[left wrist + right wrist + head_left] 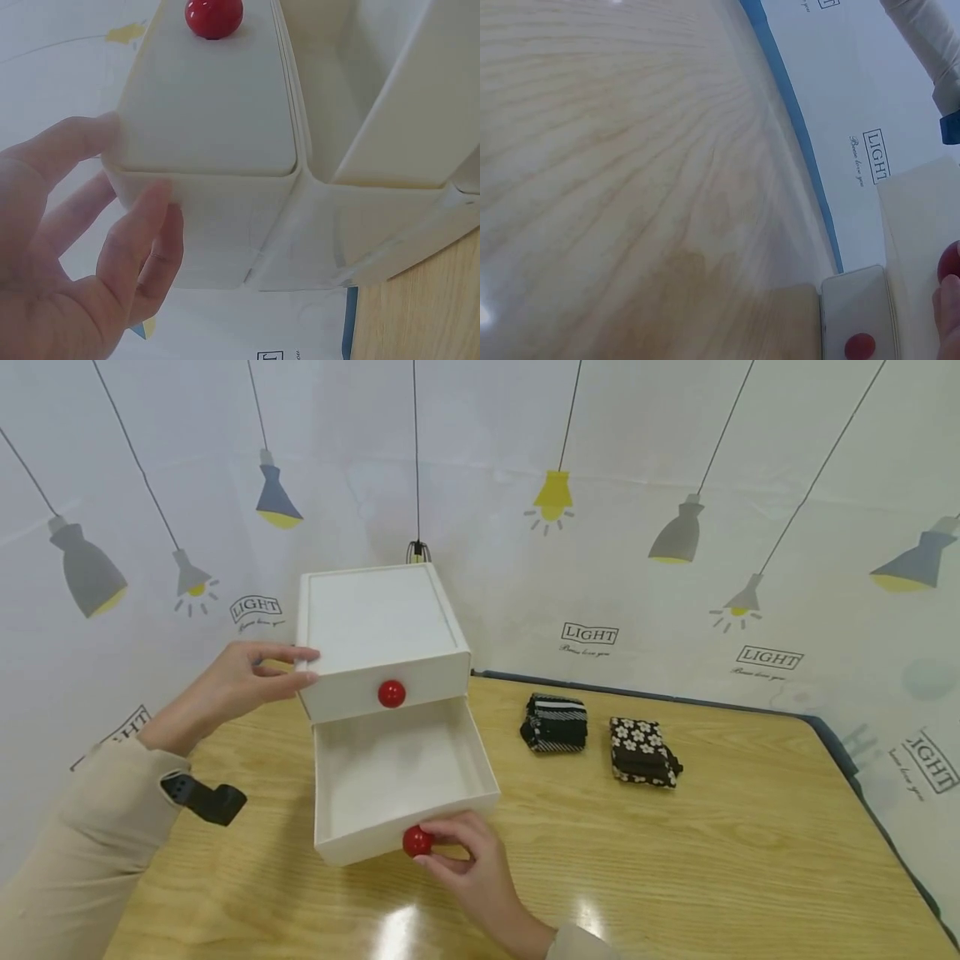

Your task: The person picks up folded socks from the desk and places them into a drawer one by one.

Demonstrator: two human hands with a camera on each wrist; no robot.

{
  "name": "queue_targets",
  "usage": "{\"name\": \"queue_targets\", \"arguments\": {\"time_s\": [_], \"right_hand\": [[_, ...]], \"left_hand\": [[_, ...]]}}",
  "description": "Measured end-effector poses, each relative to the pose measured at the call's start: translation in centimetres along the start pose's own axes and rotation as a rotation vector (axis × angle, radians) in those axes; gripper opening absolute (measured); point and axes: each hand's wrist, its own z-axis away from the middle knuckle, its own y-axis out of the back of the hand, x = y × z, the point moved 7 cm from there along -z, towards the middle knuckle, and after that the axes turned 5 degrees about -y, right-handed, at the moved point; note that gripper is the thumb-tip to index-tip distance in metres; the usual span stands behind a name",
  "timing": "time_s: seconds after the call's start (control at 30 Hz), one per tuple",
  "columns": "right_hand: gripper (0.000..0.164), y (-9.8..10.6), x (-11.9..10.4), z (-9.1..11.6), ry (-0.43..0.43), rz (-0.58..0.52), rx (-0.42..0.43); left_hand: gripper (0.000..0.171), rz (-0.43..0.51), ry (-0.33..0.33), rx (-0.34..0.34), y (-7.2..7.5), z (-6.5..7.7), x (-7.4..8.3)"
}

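A white two-drawer box (375,614) stands on the table, its upper drawer pushed in and showing a red knob (392,693). The lower drawer (363,845) is pulled out toward me, with its pale floor visible. My right hand (477,870) pinches the lower drawer's round red knob (417,841) between thumb and fingers. At the box's upper left front corner my left hand (240,683) rests its fingertips; the left wrist view has the fingers (142,232) fairly straight against that corner. Only a bit of the right hand (949,315) shows in the right wrist view.
To the right of the box lie two folded cloth bundles: one black with white stripes (557,723), one black with white flowers (642,750). The wooden table (750,835) meets a lamp-printed backdrop (480,593) behind. A black strap device (206,799) sits on the left wrist.
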Motion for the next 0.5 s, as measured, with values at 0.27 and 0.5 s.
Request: {"name": "queue_targets", "arguments": {"time_s": [0.27, 0.5], "right_hand": [[0.028, 0.1, 0.1, 1.0, 0.030, -0.021, -0.022], [0.028, -0.1, 0.2, 1.7, -0.006, -0.060, -0.028]], "left_hand": [[0.061, 0.005, 0.017, -0.002, 0.0, 0.0, -0.1], [0.059, 0.003, -0.003, 0.004, -0.1, 0.0, 0.0]]}}
